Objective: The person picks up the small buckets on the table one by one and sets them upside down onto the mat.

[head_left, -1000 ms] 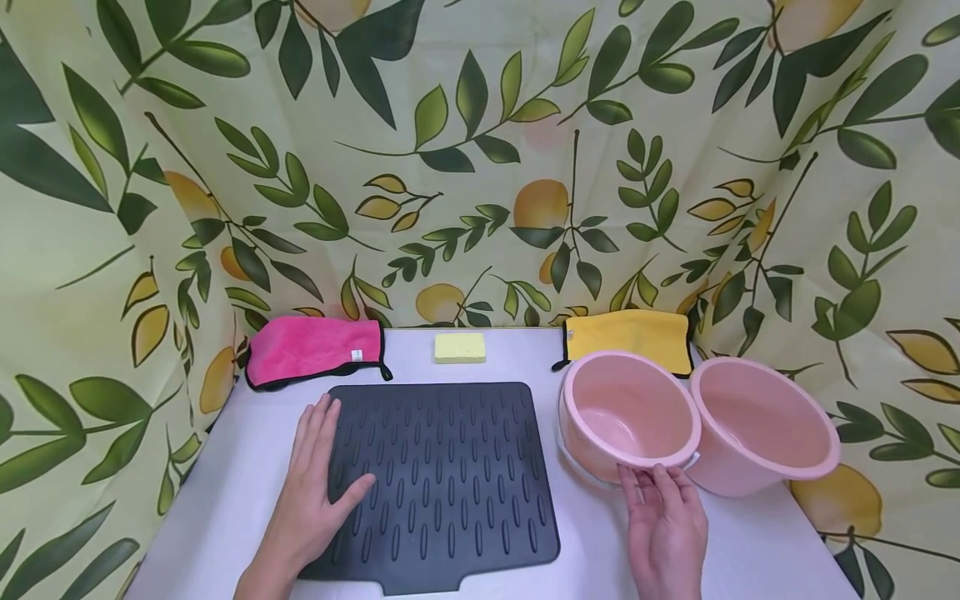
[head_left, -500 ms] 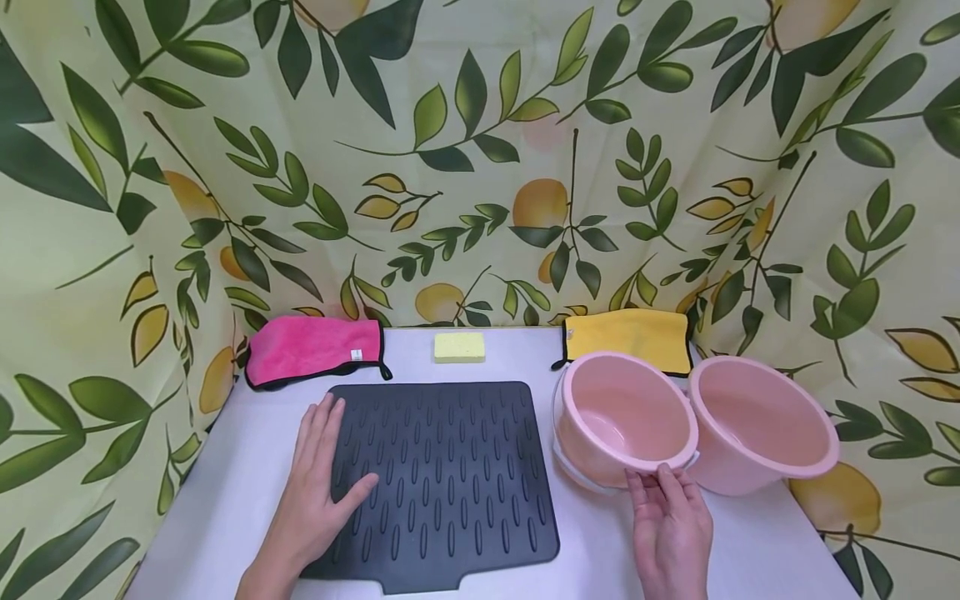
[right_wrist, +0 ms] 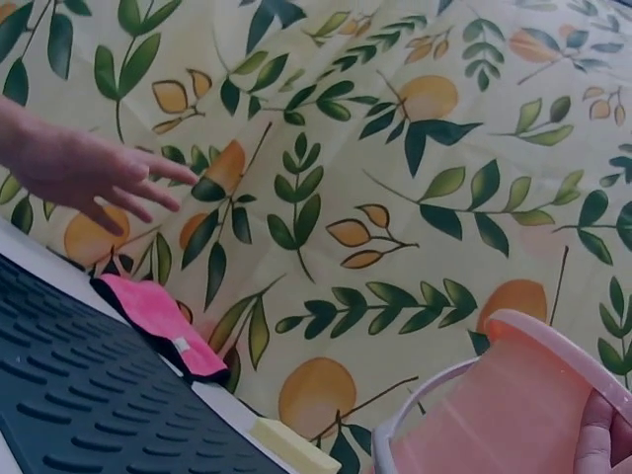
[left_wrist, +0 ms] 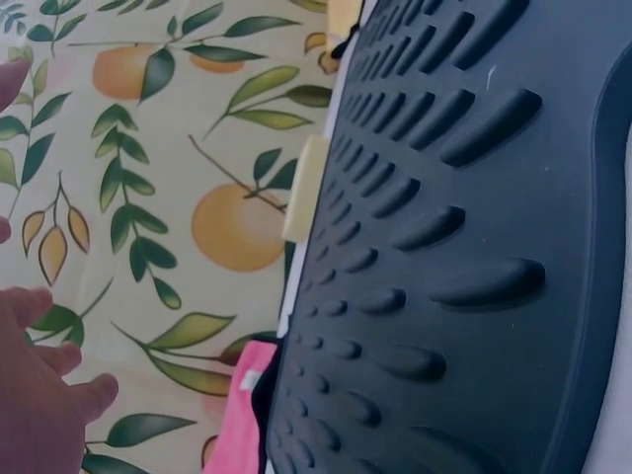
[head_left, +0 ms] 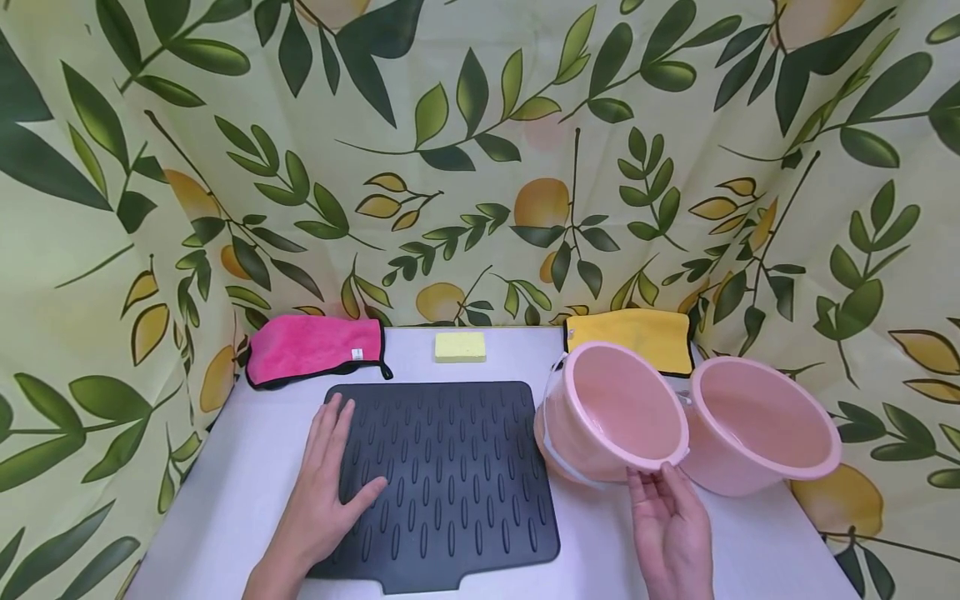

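Note:
My right hand pinches the near rim of a pink bucket with thumb and fingers. The bucket leans to the left, and its pale handle hangs round the left side. In the right wrist view, the fingers show at the bucket's wall. Over the left part of a dark ridged mat, my left hand is held out with straight fingers and spread thumb, holding nothing. A second pink bucket stands upright right beside the gripped one.
Along the back of the white table lie a pink cloth, a pale yellow sponge and a yellow cloth partly behind the gripped bucket. A leaf-patterned curtain encloses the back and sides.
The gripped bucket has tilted further and shifted left toward the mat, with my right hand on its rim. My left hand has drifted slightly right. The second bucket stays put.

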The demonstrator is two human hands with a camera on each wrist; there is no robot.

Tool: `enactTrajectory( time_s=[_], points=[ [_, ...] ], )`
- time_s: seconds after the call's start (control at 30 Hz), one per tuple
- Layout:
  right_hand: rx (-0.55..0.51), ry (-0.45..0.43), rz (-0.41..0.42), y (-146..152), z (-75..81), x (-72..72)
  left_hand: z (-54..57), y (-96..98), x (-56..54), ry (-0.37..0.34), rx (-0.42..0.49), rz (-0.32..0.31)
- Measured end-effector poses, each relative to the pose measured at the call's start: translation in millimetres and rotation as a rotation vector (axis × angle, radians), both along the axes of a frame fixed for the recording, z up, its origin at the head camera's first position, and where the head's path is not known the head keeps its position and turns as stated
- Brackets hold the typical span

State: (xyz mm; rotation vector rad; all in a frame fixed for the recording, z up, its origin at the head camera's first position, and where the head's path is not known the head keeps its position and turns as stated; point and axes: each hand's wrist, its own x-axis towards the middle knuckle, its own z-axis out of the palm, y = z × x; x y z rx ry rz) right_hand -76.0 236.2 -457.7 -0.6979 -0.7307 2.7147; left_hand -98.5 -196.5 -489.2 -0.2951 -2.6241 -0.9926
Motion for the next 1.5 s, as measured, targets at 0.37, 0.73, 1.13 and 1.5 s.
enactTrajectory(
  time_s=[0.37,0.73,1.13,1.5],
  points=[
    [-0.259,0.039,0.062,1.7,-0.8,0.2,-1.9,6.2,-6.9,0.018,0.042,-0.022],
    [-0.351,0.222,0.125,-2.8,-7.8,8.1,-4.7,19.0,-15.3,-0.009,0.176,-0.100],
    [-0.395,0.262,0.160,-10.6,-8.1,8.1,-11.1,35.1,-20.1,-0.019,0.301,-0.161],
    [-0.372,0.309,0.204,-17.4,-7.7,7.9,-18.1,45.7,-22.4,-0.029,0.415,-0.234]
  ],
)
